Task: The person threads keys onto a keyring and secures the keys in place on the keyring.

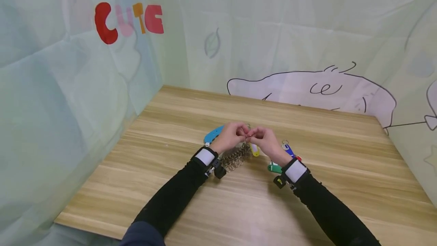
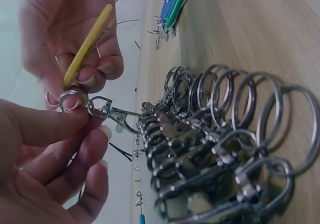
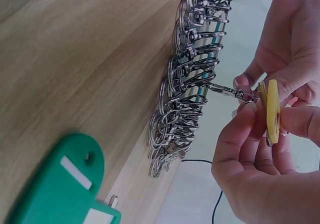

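In the head view my left hand [image 1: 232,137] and right hand [image 1: 268,143] meet fingertip to fingertip above a row of metal swivel clasps [image 1: 235,156] with rings. The left hand pinches a split ring [image 2: 74,98] between thumb and fingers. One swivel clasp [image 2: 117,116] joins that ring towards the row. My right hand holds a yellow key tag [image 3: 273,112] close beside the ring, fingers and thumb around it. Whether the tag is threaded on the ring is hidden by the fingertips.
A blue curved piece [image 1: 212,136] lies behind the left hand. Near the right wrist are a green key tag [image 1: 274,167], a blue key tag [image 1: 288,149] and a red one [image 1: 299,158]. Cloth walls border the wooden table [image 1: 136,174].
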Demonstrator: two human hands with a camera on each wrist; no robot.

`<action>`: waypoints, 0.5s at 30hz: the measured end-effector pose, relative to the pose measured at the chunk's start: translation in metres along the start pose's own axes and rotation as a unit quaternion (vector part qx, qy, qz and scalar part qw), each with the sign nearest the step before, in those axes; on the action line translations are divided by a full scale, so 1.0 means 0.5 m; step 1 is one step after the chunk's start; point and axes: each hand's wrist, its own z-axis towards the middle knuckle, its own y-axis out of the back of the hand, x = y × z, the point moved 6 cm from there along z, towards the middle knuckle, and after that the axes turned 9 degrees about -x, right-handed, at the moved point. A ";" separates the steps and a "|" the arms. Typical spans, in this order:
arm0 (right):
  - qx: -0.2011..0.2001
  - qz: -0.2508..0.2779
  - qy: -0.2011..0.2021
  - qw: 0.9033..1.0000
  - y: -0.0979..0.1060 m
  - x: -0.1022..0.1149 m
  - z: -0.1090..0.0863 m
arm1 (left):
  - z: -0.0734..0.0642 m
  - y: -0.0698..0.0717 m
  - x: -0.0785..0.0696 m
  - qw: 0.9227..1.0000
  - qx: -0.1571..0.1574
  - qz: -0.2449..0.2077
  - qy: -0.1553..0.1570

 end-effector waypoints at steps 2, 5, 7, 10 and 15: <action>-0.001 -0.005 0.009 1.000 0.000 0.000 -0.001 | -0.001 -0.001 0.000 1.000 -0.001 -0.003 0.008; -0.002 -0.010 0.019 1.000 -0.002 0.001 -0.003 | -0.002 -0.001 0.001 1.000 0.002 -0.012 0.026; 0.000 -0.013 0.022 1.000 -0.002 0.002 -0.005 | -0.004 -0.001 0.003 0.999 0.003 -0.017 0.031; -0.002 -0.013 0.017 1.000 -0.003 0.001 -0.004 | -0.004 0.000 0.003 1.000 0.006 -0.013 0.023; -0.008 -0.008 0.005 1.000 -0.003 0.003 -0.005 | -0.005 0.003 -0.004 1.000 0.004 0.016 -0.017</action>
